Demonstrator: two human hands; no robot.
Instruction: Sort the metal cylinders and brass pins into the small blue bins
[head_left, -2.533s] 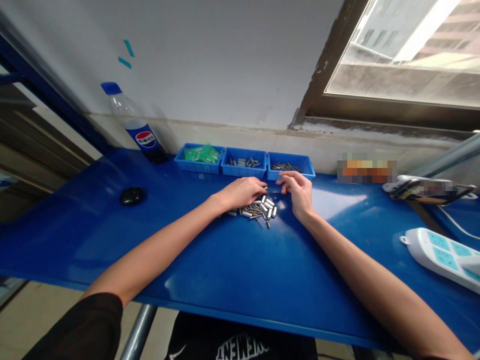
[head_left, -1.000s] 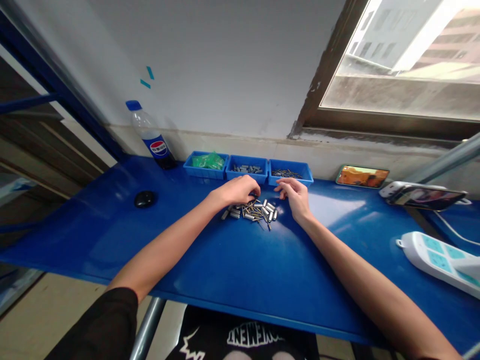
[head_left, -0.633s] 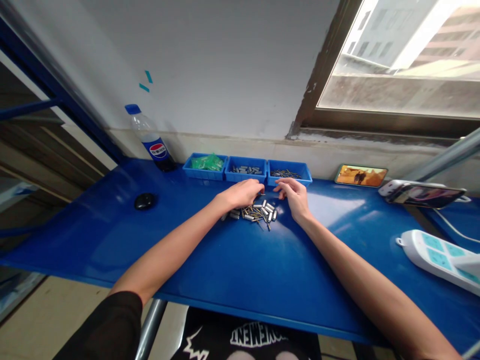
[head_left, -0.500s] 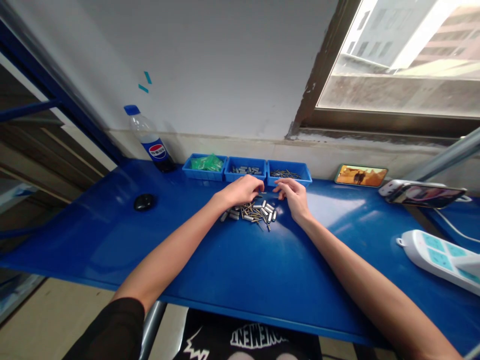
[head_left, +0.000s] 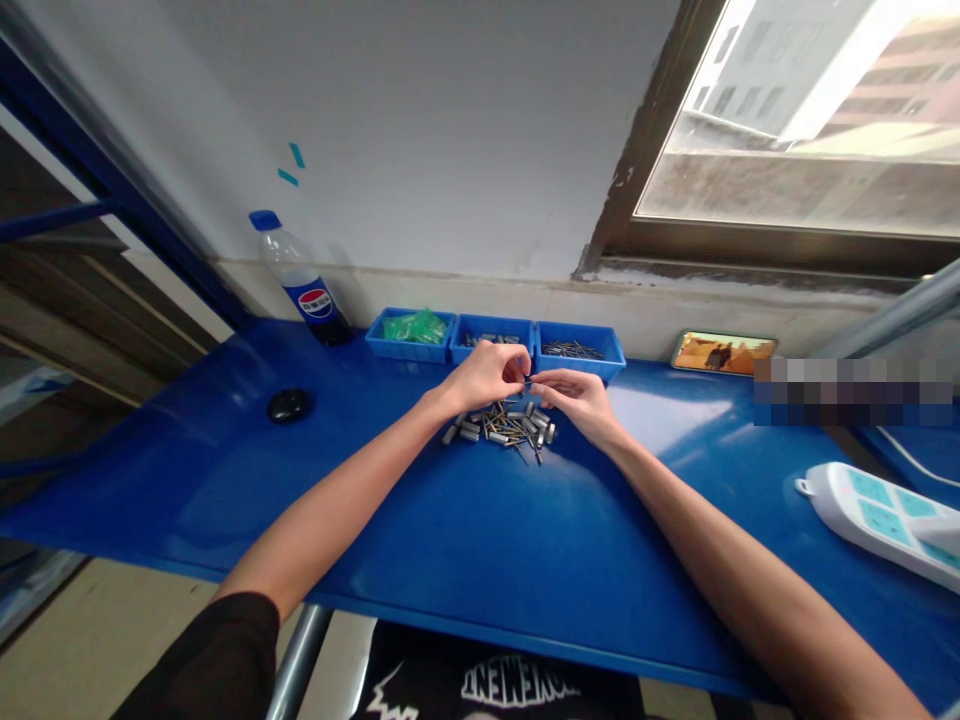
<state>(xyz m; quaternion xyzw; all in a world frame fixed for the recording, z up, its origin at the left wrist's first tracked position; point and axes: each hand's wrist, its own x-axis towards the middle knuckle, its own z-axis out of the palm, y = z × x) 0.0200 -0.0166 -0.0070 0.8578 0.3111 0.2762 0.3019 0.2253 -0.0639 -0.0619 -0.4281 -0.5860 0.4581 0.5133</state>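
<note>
My left hand (head_left: 491, 376) is closed in a pinch above the far edge of a pile of small parts. Fingertip to fingertip with it is my right hand (head_left: 576, 396), its fingers pressed together too. Whatever lies between the fingertips is too small to make out. Below both hands, on the blue table, the pile mixes short silver metal cylinders (head_left: 497, 438) with thin brass-coloured pins (head_left: 516, 431). Just behind the hands stand a blue bin (head_left: 491, 321) of silver cylinders, partly covered by my left hand, and a blue bin (head_left: 616, 350) of thin metal pins.
A third blue bin (head_left: 405, 350) holds green plastic pieces. Left of it stands a cola bottle (head_left: 315, 300), with a black mouse (head_left: 289, 404) nearer me. Along the right are a phone (head_left: 724, 352) against the wall and a white power strip (head_left: 885, 515).
My right hand has moved left and its fingers have closed, so that its tips now meet those of my left hand. The left hand has shifted only slightly.
</note>
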